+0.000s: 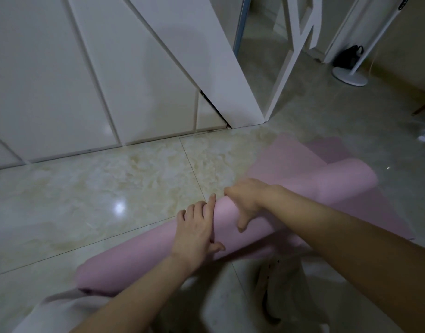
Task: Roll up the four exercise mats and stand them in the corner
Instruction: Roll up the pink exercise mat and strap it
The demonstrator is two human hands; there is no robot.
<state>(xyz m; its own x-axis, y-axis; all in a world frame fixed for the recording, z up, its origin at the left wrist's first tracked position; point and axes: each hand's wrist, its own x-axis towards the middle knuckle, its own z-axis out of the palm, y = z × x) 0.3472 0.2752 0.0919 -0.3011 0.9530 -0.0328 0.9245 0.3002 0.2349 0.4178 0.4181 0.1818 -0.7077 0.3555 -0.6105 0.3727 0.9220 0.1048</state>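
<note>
Head view. The pink mat (134, 253) lies on the tiled floor (105, 188) as a partly formed roll. It runs from 7 o'clock, near the person's knee, up to 2 o'clock, where its open end shows. The unrolled sheet (286, 155) lies flat beyond it toward 1 o'clock; whether this is one mat or several overlapping cannot be told.

The left hand (197, 227) rests flat on the crest of the roll at centre, fingers nearly straight and pointing toward 12 o'clock, thumb spread. The right hand (245, 203), just beside it toward 2 o'clock, is draped over the roll with fingers curled down the far side and thumb on the near side.

White cabinet doors (62, 80) fill 10 to 12 o'clock, and a lamp base (349, 76) stands at 2 o'clock.

Handling, as judged: the foam looks light, soft and springy, so the roll is likely to loosen if pressure is released. The glossy tile may let it slide rather than turn. Both hands sit close together, so hands set wider apart, nearer the two ends, would probably keep the edges square.
</note>
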